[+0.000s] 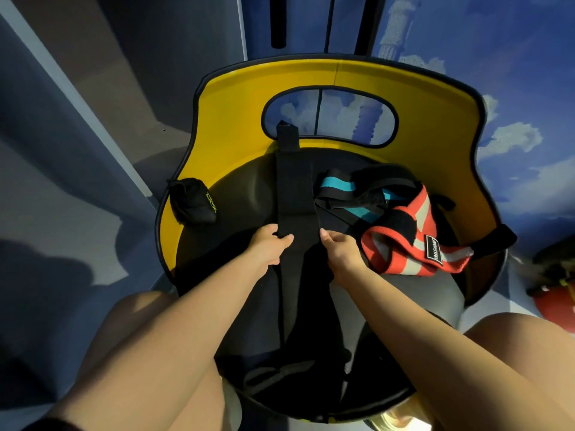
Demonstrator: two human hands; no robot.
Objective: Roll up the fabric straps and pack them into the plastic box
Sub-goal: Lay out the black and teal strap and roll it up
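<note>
both hands, left [270, 246] and right [341, 250], pinch the near edges of a black strap [295, 188] laid flat along the chair seat [249, 194], apparently to start a tight roll; no box in view

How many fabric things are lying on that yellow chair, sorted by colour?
Plain black strap, held by the left hand and right hand: 1
Black-and-teal strap: 1
Red-and-grey striped strap: 1
Black pouch: 1
Total: 4
</note>
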